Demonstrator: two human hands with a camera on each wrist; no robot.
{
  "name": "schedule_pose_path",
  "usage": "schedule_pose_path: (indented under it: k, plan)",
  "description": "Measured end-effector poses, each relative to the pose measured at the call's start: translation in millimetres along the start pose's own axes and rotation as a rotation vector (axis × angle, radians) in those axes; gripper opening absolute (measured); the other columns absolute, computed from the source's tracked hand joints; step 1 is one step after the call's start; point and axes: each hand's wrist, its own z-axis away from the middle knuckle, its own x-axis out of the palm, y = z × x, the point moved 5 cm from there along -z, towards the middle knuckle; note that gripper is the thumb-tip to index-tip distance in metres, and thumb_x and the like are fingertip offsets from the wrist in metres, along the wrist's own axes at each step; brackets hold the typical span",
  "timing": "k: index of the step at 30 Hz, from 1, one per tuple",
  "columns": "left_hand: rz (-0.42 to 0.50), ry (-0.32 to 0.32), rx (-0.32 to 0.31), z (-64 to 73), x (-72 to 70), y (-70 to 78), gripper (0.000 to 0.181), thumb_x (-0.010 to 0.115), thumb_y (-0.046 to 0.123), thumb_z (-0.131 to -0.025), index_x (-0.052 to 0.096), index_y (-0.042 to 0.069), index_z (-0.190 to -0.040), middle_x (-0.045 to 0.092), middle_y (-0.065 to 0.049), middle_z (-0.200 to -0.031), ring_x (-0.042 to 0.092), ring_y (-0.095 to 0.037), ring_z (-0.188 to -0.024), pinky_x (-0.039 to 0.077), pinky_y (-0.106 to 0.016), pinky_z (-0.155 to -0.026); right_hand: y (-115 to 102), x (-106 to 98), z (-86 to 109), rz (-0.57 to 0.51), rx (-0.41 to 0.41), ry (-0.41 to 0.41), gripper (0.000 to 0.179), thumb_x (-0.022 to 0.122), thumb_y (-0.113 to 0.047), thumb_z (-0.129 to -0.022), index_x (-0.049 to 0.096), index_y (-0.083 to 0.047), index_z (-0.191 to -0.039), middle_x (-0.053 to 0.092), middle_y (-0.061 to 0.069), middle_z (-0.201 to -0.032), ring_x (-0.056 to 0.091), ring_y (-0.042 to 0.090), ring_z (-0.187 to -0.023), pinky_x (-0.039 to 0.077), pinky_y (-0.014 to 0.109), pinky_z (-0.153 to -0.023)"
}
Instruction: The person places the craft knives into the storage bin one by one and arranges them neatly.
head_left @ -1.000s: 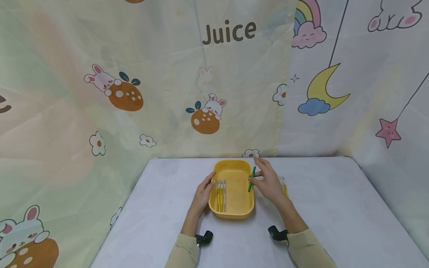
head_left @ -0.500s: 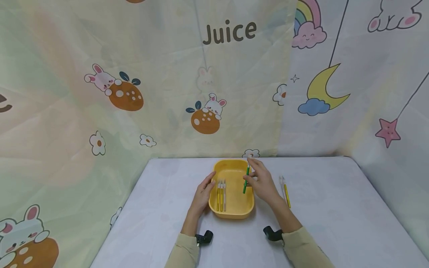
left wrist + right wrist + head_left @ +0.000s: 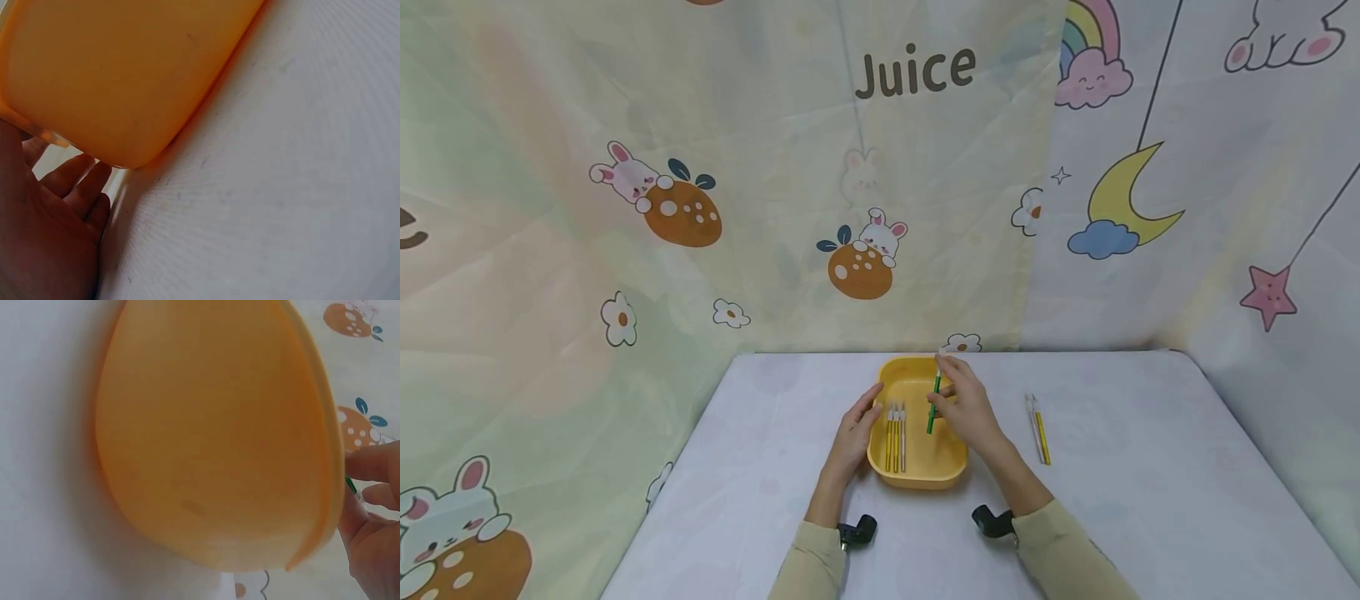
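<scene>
My right hand (image 3: 967,410) is over the right side of a yellow tray (image 3: 917,480). Its thumb and fingers pinch a slim green pen-like stick (image 3: 932,414), nearly upright, its pale tip by the index finger. The right wrist view shows only a bit of the green stick (image 3: 350,485) past the tray's rim. My left hand (image 3: 852,435) rests against the tray's left side, with loosely bent fingers (image 3: 84,187) at its wall in the left wrist view. Inside the tray, several similar yellow and silver sticks (image 3: 896,442) with pale tips lie side by side at the left.
Two more slim sticks, one silver and one yellow (image 3: 1042,437), lie to the right of the tray on the white-covered table (image 3: 1150,492). A printed cloth backdrop (image 3: 775,208) rises behind the table. Black wrist cameras sit below both hands.
My right hand has moved left with the green stick, from the tray's right rim to above its inside. The two sticks on the table are uncovered. My left hand stays put.
</scene>
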Motion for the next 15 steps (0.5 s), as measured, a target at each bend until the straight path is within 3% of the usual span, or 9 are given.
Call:
schedule_pose_path:
  k: [7, 15]
  plan:
    - [-0.03, -0.004, 0.032, -1.5, -0.3, -0.4, 0.047, 0.048, 0.033, -0.111, 0.047, 0.024, -0.157, 0.043, 0.01, -0.164, 0.03, -0.017, -0.158, 0.021, -0.046, -0.132, 1.8, 13.1, -4.8, -0.021, 0.044, -0.021, 0.075, 0.072, 0.005, -0.093, 0.04, -0.008, -0.16, 0.04, 0.017, -0.158, 0.07, 0.026, -0.093, 0.066, 0.037, -0.068]
    - [-0.041, -0.002, 0.03, -1.7, -0.8, -0.4, 0.049, 0.049, 0.034, -0.11, 0.047, 0.022, -0.158, 0.043, 0.009, -0.164, 0.03, -0.018, -0.158, 0.021, -0.046, -0.132, 2.3, 20.3, -10.6, -0.021, 0.071, -0.016, 0.075, 0.072, 0.007, -0.093, 0.041, -0.008, -0.159, 0.039, 0.017, -0.158, 0.069, 0.022, -0.091, 0.066, 0.032, -0.067]
